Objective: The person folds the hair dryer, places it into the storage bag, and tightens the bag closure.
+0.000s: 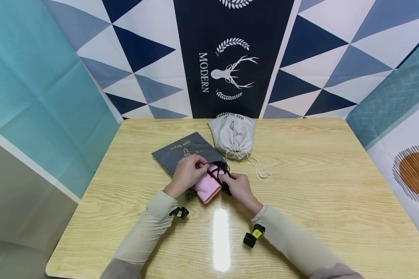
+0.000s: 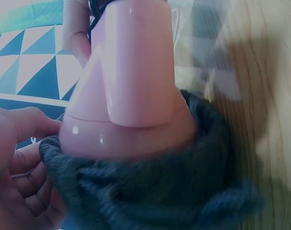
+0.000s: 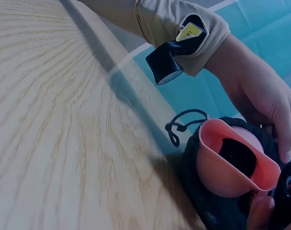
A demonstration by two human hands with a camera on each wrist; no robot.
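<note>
A pink hair dryer (image 1: 208, 188) lies partly inside a dark grey drawstring bag (image 1: 176, 149), its nozzle end sticking out of the bag's mouth. My left hand (image 1: 189, 172) pinches the rim of the bag, beside the dryer's body (image 2: 140, 62). With my right hand (image 1: 242, 188) I grip the bundled black power cord (image 1: 225, 188) next to the dryer, fingertips right at the pink body. Seen from the right wrist, the open nozzle (image 3: 217, 177) faces outward, and the bag's fabric surrounds the dryer behind it.
A light grey drawstring bag (image 1: 232, 135), printed "Hair Dryer" and cinched at the neck, stands at the back of the wooden table (image 1: 317, 186). Its white cord (image 1: 262, 174) trails to the right. A patterned cloth (image 1: 153, 58) hangs behind the table's far edge.
</note>
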